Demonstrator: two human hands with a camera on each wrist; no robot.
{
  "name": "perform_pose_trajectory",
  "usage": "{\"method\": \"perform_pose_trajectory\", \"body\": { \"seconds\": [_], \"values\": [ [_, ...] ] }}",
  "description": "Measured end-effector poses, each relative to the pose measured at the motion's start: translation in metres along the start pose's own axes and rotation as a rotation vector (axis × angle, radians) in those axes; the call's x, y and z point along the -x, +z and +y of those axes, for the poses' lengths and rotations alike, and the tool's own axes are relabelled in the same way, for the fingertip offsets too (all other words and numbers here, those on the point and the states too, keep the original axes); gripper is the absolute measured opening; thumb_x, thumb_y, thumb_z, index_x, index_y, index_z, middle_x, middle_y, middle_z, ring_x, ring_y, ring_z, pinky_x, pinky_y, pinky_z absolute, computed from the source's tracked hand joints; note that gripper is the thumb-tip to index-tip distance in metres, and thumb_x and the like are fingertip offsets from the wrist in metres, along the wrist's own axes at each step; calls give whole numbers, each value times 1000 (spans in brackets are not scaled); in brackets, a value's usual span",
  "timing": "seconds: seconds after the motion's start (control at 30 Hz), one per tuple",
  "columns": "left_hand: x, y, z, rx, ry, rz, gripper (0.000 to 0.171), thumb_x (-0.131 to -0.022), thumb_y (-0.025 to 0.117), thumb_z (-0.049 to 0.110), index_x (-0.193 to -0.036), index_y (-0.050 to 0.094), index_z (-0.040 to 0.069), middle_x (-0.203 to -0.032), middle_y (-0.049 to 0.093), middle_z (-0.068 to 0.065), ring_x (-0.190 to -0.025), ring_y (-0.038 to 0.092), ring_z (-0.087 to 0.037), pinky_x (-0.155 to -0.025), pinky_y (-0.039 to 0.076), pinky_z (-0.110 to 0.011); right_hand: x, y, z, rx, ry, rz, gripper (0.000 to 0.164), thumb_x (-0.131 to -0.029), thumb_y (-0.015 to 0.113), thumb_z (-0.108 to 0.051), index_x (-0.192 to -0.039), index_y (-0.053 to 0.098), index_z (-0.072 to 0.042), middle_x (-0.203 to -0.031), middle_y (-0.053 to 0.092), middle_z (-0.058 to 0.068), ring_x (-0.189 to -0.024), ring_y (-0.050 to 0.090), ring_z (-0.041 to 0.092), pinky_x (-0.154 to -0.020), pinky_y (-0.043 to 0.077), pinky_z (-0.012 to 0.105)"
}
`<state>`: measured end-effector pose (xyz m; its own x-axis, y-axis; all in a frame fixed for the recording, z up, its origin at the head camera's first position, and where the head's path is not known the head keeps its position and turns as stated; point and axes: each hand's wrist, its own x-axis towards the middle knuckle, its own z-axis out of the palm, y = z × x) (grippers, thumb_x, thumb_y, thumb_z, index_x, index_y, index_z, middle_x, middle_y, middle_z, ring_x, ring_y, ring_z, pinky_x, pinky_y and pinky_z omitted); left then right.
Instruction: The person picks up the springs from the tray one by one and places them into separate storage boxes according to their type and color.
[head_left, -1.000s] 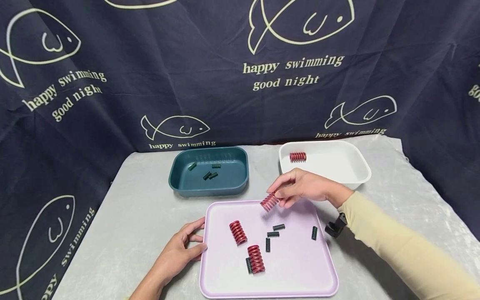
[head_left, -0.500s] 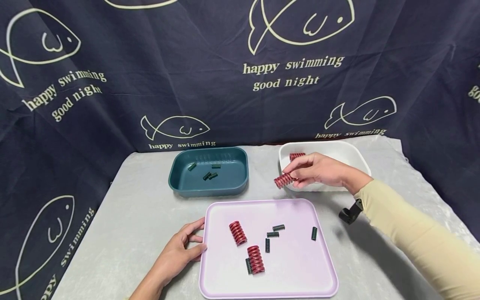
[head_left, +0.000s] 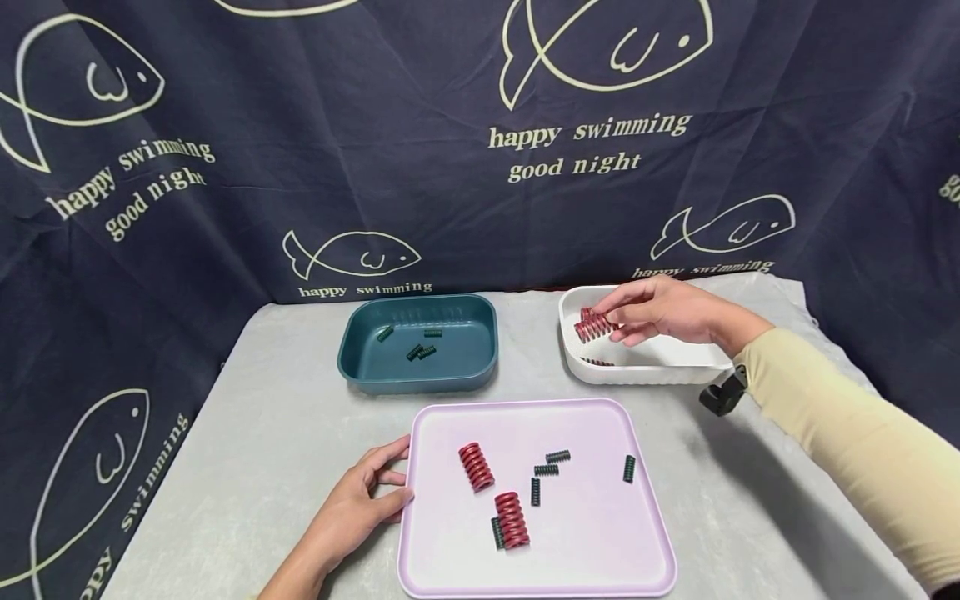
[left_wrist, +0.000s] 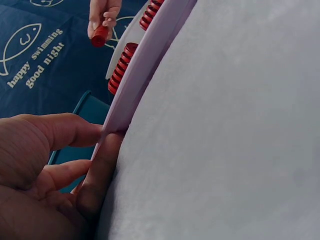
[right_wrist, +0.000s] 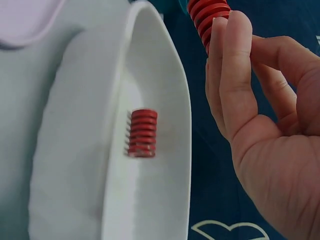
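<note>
My right hand pinches a red coil spring over the left end of the white bin. Another red spring lies inside that bin, shown whole in the right wrist view and partly covered by the held one in the head view. My left hand holds the left rim of the lilac tray, thumb and fingers around the edge in the left wrist view. On the tray lie two red springs, one further back and one nearer, plus several small dark green springs.
A teal bin stands behind the tray to the left, with several small green springs in it. A lone green spring is near the tray's right edge. Dark patterned cloth hangs behind the grey table.
My right hand has carried the red spring from over the tray's back edge, rightward and away, to over the white bin. The left hand stays at the tray rim.
</note>
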<state>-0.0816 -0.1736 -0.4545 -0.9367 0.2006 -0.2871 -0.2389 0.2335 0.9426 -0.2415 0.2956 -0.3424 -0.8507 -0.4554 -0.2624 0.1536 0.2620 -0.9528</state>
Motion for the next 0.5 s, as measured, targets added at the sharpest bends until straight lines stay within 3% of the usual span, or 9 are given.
{"method": "perform_pose_trajectory", "body": {
  "seconds": [0.2,0.5],
  "values": [
    [0,-1,0,1,-7,5,68,-89,78,1,-151,53,15,-144,51,-8,-113,60,-27,-74,63,-38,-4,-15,0,25,40,44,31,-100,64,0,-130,65,6,-116,70,11,-95,73,24,-85,61,41],
    [-1,-2,-2,7,10,-3,67,-89,77,2,-151,53,15,-144,51,-8,-114,60,-27,-74,62,-37,-13,-38,0,67,110,42,35,-100,65,-1,-133,61,9,-111,71,14,-95,73,23,-85,61,40]
  ]
}}
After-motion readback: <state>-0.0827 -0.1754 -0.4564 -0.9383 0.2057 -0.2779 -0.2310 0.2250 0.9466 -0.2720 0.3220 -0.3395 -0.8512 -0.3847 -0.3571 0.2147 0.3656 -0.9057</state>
